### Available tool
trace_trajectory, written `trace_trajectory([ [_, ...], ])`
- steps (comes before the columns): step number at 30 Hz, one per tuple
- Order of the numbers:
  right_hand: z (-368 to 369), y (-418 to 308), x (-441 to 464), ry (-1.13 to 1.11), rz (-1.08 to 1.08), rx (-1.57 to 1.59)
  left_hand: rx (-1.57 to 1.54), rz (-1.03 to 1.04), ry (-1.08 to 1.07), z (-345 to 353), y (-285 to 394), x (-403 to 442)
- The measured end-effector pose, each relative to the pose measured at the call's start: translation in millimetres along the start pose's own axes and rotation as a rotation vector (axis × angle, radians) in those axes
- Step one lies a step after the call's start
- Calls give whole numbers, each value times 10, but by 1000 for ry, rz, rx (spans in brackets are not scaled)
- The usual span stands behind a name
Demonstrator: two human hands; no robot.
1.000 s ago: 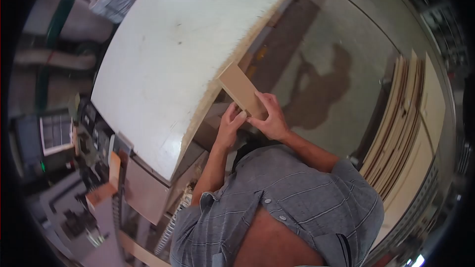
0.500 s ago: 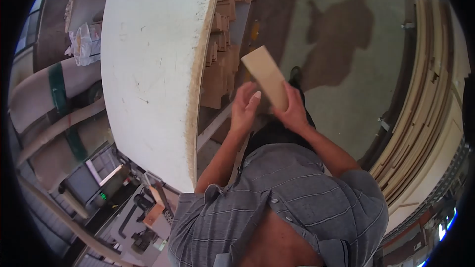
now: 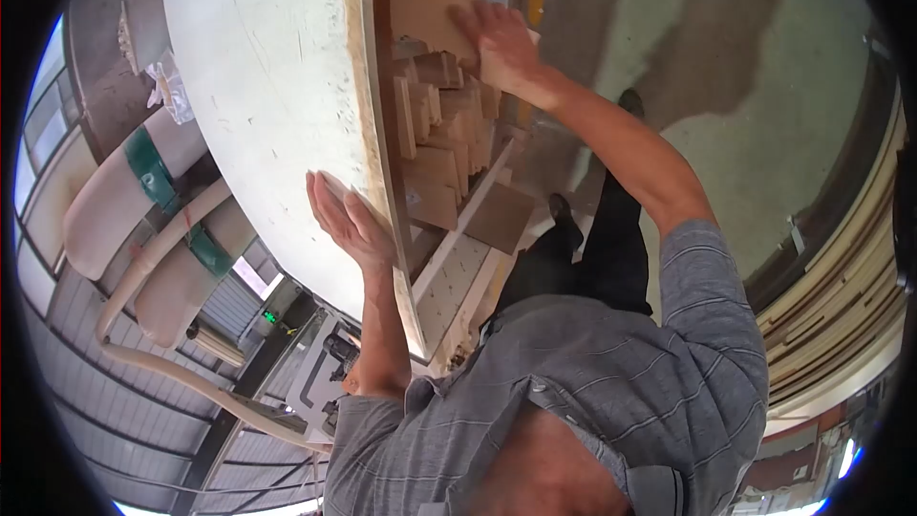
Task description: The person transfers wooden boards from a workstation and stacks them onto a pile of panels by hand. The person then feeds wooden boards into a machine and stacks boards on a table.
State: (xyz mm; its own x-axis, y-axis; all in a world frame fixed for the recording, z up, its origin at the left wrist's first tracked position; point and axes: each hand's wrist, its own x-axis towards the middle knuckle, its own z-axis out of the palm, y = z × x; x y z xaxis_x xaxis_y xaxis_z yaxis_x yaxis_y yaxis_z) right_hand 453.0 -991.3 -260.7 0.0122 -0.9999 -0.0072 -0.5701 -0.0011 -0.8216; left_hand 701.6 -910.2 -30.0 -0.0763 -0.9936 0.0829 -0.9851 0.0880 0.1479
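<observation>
My left hand [image 3: 351,222] lies on the white tabletop [image 3: 258,67] near its worn right edge, fingers stretched out and nothing in them. To the right and farther off, my right hand [image 3: 506,50] reaches in below the table's edge among brown wooden boards [image 3: 430,0]. Its fingers are bent over a wooden board, of which only a pale corner [image 3: 535,36] shows beside the hand; the rest is hidden. Nearer to me, several short wooden pieces [image 3: 449,124] stand in rows under the tabletop.
A flat brown board [image 3: 499,217] lies by the shelf's pale rail [image 3: 458,215], close to my legs. Long strips of wood [image 3: 841,315] are stacked on the right. Large ducts with green bands [image 3: 148,167] and a machine [image 3: 330,363] are on the left.
Both hands were in front of me at a wooden board. My left hand has moved onto the tabletop; my right hand has gone forward and left to the boards under it. My body has turned.
</observation>
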Motion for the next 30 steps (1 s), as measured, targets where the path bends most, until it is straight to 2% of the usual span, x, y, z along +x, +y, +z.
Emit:
trace_trajectory([
  [4, 479, -111, 775, -109, -179, -134, 0, -6, -14, -12, 6, 43],
  [7, 917, -216, 1135, -95, -337, -276, -10, -12, -3, 4, 6, 86],
  [9, 1154, -287, 1247, -101, -435, -358, -12, -19, -4, -15, -17, 88],
  [12, 1240, -266, 1214, -121, -464, -412, -21, -48, -10, -39, -6, 87],
  [20, 1322, -246, 1078, -160, -304, -368, -21, -35, 26, -95, 7, 130],
  [24, 1183, -152, 859, -95, -137, -271, -40, -15, 77, -92, -98, 101],
  [25, 1115, -104, 761, -62, -78, -238, -28, 92, 149, 26, -243, 58],
  [27, 1005, -15, 544, 16, 26, -148, 3, 115, 187, 53, -324, 16],
  [30, 772, 162, 26, 108, 184, 46, -123, -46, 200, -80, -231, -24],
])
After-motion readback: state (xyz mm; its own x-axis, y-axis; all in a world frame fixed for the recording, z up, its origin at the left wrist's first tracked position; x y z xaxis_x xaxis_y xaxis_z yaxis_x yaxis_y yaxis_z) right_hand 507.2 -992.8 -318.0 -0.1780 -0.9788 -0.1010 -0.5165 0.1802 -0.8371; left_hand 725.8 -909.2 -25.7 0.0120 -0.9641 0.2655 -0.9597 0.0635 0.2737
